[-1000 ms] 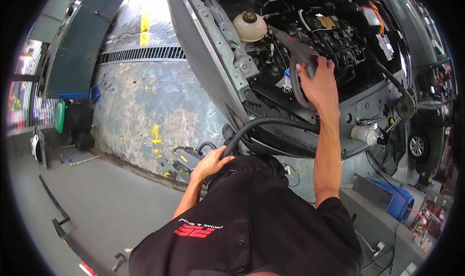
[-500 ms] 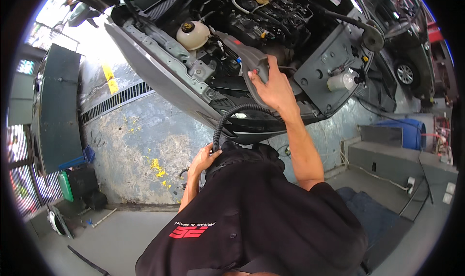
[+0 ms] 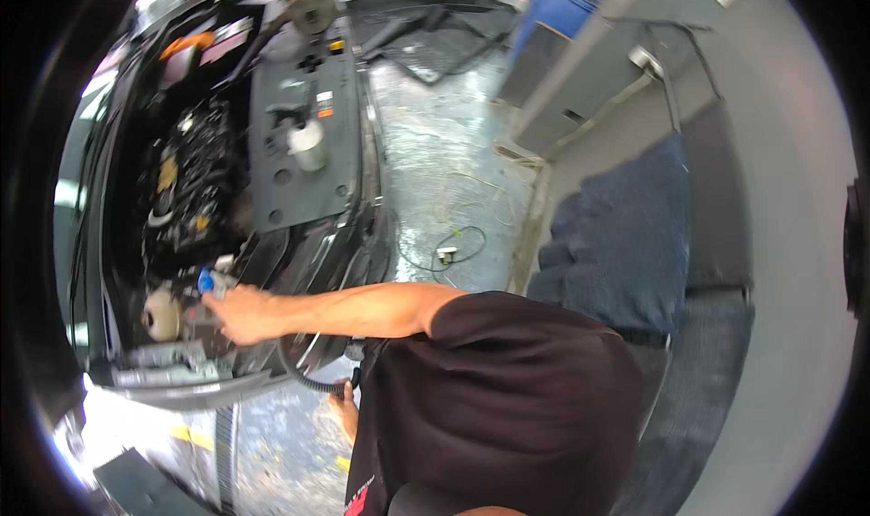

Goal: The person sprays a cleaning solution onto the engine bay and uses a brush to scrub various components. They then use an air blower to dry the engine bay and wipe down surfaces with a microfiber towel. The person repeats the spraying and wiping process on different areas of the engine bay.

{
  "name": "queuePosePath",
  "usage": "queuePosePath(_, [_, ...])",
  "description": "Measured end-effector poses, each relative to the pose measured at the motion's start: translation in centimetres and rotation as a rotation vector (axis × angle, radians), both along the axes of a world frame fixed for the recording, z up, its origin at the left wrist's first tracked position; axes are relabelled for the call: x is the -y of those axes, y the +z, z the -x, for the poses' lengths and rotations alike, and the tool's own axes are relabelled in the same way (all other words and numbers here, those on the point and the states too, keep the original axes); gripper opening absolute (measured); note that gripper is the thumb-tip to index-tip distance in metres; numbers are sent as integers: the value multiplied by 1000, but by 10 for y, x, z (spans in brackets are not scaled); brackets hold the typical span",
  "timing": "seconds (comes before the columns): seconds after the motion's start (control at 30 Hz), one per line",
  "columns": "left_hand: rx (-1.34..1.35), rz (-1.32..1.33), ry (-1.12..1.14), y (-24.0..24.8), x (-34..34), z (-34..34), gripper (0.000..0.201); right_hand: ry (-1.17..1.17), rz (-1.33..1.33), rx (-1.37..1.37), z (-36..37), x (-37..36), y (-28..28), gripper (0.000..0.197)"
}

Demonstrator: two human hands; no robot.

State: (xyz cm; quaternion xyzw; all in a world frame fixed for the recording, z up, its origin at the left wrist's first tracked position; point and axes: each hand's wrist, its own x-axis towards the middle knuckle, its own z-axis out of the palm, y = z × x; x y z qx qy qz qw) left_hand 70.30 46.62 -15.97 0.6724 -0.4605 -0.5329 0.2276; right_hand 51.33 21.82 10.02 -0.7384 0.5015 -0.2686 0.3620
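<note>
My right hand (image 3: pixel 249 317) reaches across the front of the open engine bay, gripping the grey handle of a hose-fed tool, now mostly hidden behind the fingers. A blue cap (image 3: pixel 207 281) is right beside the fingertips, and an off-white round coolant tank (image 3: pixel 163 315) stands just past them. From under my forearm a black corrugated hose (image 3: pixel 304 378) curves down to my left hand (image 3: pixel 344 412), closed around it near my waist. The picture is blurred, so the tool's front end cannot be made out.
A grey panel (image 3: pixel 304 185) covers part of the engine bay, with a white bottle (image 3: pixel 308 144) on it. A thin cable (image 3: pixel 446 255) loops on the floor. Dark blue cloth (image 3: pixel 625 235) lies over a ledge on the right. A blue drum (image 3: pixel 562 9) stands farther off.
My view has swung to the right, so the car now appears at the left. Both hands keep their holds on the tool handle and the hose.
</note>
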Motion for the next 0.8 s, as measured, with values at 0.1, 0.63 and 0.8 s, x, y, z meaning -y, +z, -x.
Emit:
queuePosePath(0.1, [105, 176, 122, 6, -4, 36, 33, 174, -7, -273, -12, 3, 9, 45])
queuePosePath(0.63, [223, 119, 468, -22, -94, 64, 37, 180, 49, -48, 17, 14, -25, 79])
queuePosePath(0.8, [233, 228, 832, -17, -153, 23, 42, 180, -59, 49, 20, -7, -31, 75])
